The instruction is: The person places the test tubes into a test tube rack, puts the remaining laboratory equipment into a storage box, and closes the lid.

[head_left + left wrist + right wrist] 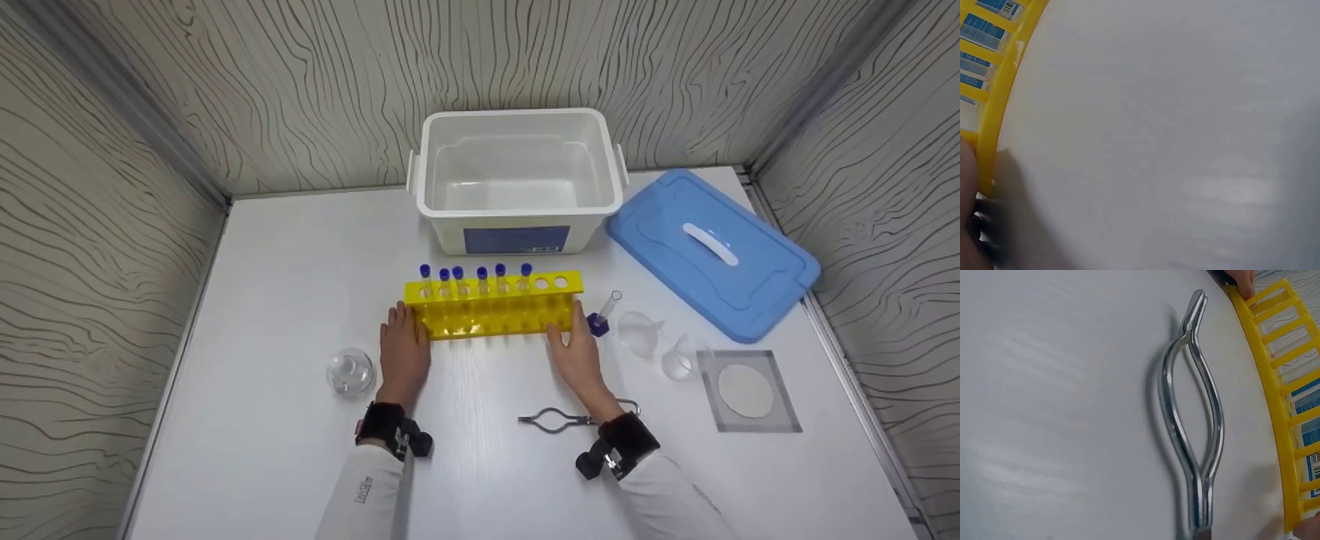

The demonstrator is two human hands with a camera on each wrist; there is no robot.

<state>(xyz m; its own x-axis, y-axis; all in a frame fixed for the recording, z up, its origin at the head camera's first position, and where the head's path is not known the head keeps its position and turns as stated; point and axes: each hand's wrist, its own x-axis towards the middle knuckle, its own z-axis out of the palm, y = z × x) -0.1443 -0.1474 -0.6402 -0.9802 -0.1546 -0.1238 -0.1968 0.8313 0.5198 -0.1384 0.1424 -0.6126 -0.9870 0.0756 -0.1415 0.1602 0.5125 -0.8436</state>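
A yellow test-tube rack [495, 306] stands at the table's middle, with several blue-capped tubes [480, 279] in its back row and its rightmost holes empty. My left hand [403, 345] lies flat on the table, its straight fingers touching the rack's left end. My right hand [579, 349] lies the same way against the rack's right end. The left wrist view shows the rack's edge [999, 112] and a sliver of that hand. In the right wrist view the rack [1275, 394] curves along the right side.
An open white bin [517, 217] stands behind the rack, its blue lid [712, 255] to the right. A metal clamp [559, 420] [1193, 433] lies by my right wrist. A glass flask [350, 370] sits left. A capped tube [604, 311], funnel [641, 330], beaker [679, 361] and grey mat [750, 390] lie right.
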